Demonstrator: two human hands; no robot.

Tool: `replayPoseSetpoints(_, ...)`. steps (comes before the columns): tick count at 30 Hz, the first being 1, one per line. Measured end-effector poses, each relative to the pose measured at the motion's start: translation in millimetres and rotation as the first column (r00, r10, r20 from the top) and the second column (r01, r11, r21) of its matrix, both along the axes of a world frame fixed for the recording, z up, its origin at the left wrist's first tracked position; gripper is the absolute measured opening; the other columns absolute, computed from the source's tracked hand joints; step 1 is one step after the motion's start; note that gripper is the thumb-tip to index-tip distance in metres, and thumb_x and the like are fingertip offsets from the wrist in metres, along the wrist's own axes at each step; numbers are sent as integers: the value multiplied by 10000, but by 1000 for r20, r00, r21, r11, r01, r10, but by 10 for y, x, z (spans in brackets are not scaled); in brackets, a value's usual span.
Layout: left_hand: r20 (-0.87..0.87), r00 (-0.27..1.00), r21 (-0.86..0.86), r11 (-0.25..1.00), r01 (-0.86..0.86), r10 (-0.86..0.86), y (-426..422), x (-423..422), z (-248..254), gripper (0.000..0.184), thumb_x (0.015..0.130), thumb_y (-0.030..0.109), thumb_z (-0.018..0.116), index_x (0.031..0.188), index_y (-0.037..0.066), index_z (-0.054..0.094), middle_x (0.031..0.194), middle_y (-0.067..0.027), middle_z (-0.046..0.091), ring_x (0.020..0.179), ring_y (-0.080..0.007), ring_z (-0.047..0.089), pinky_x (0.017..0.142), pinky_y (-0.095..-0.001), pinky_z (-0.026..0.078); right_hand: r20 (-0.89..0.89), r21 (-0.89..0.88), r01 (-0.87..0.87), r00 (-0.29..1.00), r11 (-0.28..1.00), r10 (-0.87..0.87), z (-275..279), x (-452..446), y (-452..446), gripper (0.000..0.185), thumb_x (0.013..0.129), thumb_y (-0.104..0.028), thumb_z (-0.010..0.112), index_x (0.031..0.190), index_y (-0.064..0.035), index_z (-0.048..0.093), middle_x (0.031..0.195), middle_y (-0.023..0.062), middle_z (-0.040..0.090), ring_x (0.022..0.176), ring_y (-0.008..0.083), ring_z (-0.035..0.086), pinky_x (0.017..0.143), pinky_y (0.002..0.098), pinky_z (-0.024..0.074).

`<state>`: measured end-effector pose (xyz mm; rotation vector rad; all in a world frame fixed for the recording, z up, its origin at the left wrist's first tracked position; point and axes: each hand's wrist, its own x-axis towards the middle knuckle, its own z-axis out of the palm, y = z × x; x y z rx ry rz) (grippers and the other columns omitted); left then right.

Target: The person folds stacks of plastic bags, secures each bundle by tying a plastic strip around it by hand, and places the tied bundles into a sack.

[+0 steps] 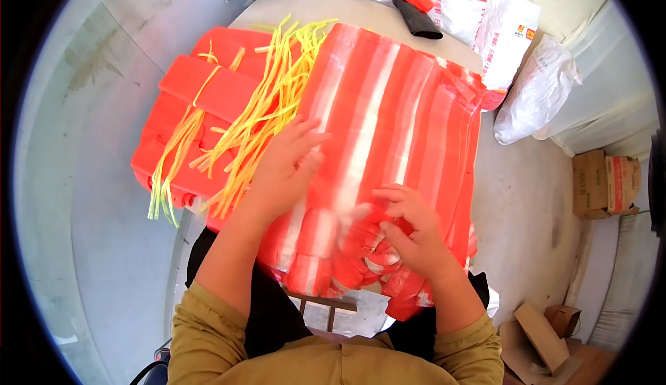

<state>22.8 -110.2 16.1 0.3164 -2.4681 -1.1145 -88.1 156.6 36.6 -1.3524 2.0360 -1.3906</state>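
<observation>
A wide stack of red-and-white striped plastic bags lies in front of me, its near end bunched and crumpled. My left hand is over the stack's left edge, fingers apart, with nothing held. At the near end, my right hand curls its thumb and fingers around a raised, blurred red fold of plastic bag. Long yellow ties lie in a loose bunch left of the stack, beside my left forearm. Under them sit folded red plastic bundles, one of them wrapped with a yellow tie.
The table top shows behind the stack. White printed sacks and a black roll with a red piece lie at the far side. A stuffed white sack stands right. Cardboard boxes and opened cardboard are on the floor.
</observation>
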Motion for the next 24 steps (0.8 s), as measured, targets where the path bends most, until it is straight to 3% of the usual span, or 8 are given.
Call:
replayPoseSetpoints(2, -68, 993, 217, 973, -76, 93, -44, 49, 40, 344, 1099, 252, 567, 1356, 55, 683, 1474, -115, 621, 1435, -285, 507, 1195, -433, 382, 194, -18, 52, 980, 998, -47, 22, 1, -3, 104, 919, 14, 691, 961, -31, 608, 1341, 166, 693, 1331, 321, 593, 1115, 455, 456)
replayPoseSetpoints(4, -6, 983, 407, 898, -165, 183, -52, 96, 16, 380, 1130, 292, 502, 1352, 39, 675, 1420, -96, 643, 1363, -240, 546, 1164, -404, 401, 360, -31, 90, 930, 995, -73, 24, 23, -9, 81, 942, 12, 673, 970, -30, 610, 1338, 152, 693, 1306, 278, 600, 1109, 435, 459)
replayPoseSetpoints(8, 55, 974, 755, 630, -183, 218, -28, 201, 66, 489, 1159, 391, 402, 1394, 27, 629, 1400, -87, 636, 1280, -204, 566, 1119, -372, 425, 581, -77, 155, 810, 985, -82, -19, 48, -21, 44, 976, 5, 649, 1010, -21, 636, 1320, 125, 693, 1242, 213, 618, 1081, 399, 475)
replayPoseSetpoints(11, 47, 978, 850, 506, -147, 205, 8, 242, 124, 536, 1159, 425, 381, 1446, 14, 571, 1439, -105, 605, 1276, -211, 555, 1112, -378, 433, 684, -61, 196, 722, 979, -102, 7, 44, -8, 69, 991, 5, 638, 1055, -20, 649, 1330, 99, 674, 1144, 159, 637, 974, 338, 511)
replayPoseSetpoints(13, 32, 974, 880, 456, -134, 225, 0, 246, 88, 543, 1157, 424, 392, 1472, 8, 543, 1471, -114, 575, 1245, -209, 555, 1101, -374, 443, 677, -58, 198, 728, 978, -108, -68, -3, 24, 105, 996, 19, 632, 1090, -26, 642, 1352, 78, 641, 1012, 99, 659, 802, 265, 563)
replayPoseSetpoints(21, 43, 982, 874, 469, -127, 185, -24, 267, 103, 528, 1155, 401, 414, 1516, 24, 498, 1473, -108, 565, 1152, -166, 583, 1015, -338, 488, 665, -145, 231, 743, 962, -78, -116, -5, 16, 129, 990, 29, 638, 1092, -50, 650, 1335, 57, 650, 1053, 87, 634, 810, 255, 546)
replayPoseSetpoints(24, 139, 971, 834, 505, -221, 196, 7, 294, 115, 507, 1134, 341, 498, 1560, 69, 460, 1444, -101, 567, 1107, -125, 595, 976, -307, 490, 697, -100, 279, 705, 955, -133, -130, -2, 35, 135, 989, 34, 638, 1095, -49, 649, 1331, 58, 650, 1059, 86, 631, 822, 248, 540)
